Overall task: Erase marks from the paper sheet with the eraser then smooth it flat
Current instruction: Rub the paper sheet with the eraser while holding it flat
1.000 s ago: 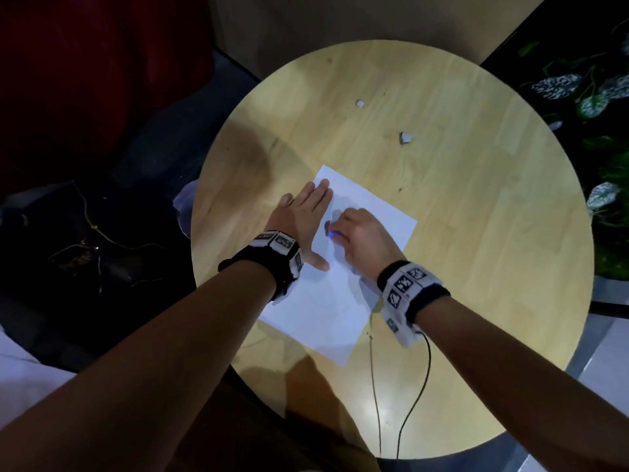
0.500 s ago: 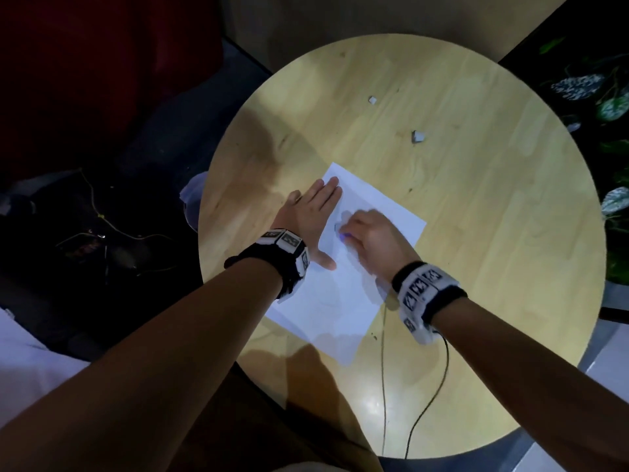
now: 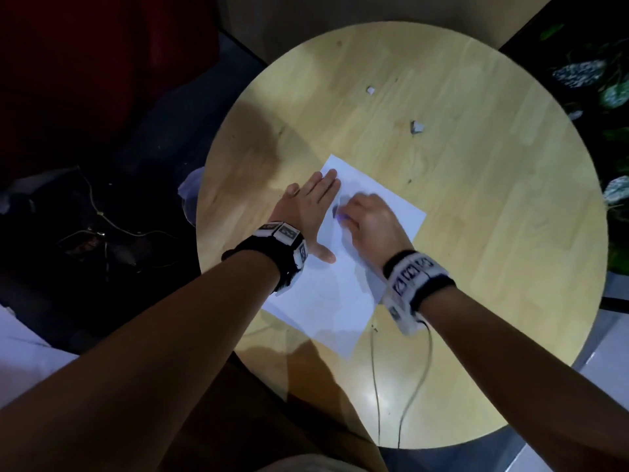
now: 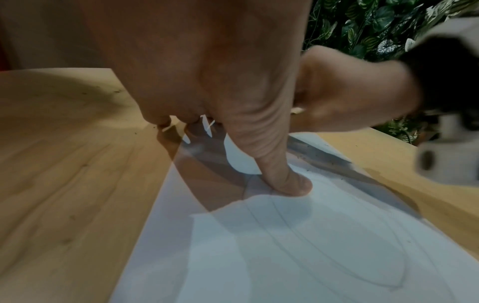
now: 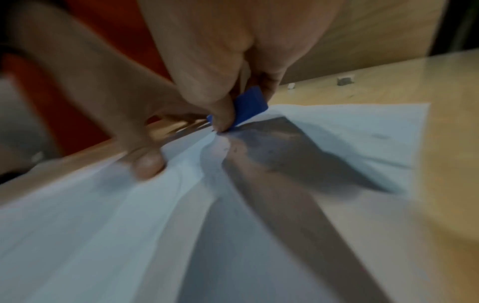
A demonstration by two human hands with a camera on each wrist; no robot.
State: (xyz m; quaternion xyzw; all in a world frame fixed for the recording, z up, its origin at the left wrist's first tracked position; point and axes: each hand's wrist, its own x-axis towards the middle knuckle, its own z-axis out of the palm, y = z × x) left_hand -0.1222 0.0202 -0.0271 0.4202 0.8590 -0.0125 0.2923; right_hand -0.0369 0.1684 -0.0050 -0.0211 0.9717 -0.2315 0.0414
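Since a second ago, right hand (image 3: 369, 223) still pinches eraser (image 5: 250, 106) on paper sheet (image 3: 326, 301) beside flat, open left hand (image 3: 311, 206); erasing continues.

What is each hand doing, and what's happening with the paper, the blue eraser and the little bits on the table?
Left hand: flat, fingers straight, pressing the paper down.
Right hand: pinching the eraser, its tip on the paper.
Blue eraser: tilted, in the right hand's grip.
Paper sheet: lying on the table, faint pencil lines left, slightly wrinkled near the eraser.
Two small scraps: lying loose on the round table, apart from the paper.
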